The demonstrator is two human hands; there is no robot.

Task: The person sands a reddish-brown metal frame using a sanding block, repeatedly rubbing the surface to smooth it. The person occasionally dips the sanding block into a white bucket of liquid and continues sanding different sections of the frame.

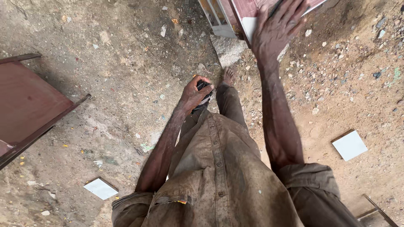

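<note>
My left hand (pixel 194 93) is closed around a small dark object with a pale striped edge (pixel 204 97), held low in front of my leg. My right hand (pixel 275 26) reaches forward with fingers spread and rests flat on a reddish-brown board with a white edge (pixel 248 17) at the top of the head view. My bare foot (pixel 228 75) stands on the dirt next to a grey stone block (pixel 227 49).
A dark red metal-framed panel (pixel 29 105) lies at the left. White tiles lie on the sandy ground at lower left (pixel 100 188) and at right (pixel 349 145). A grey frame (pixel 216 19) stands beside the board. Gravel and scraps litter the ground.
</note>
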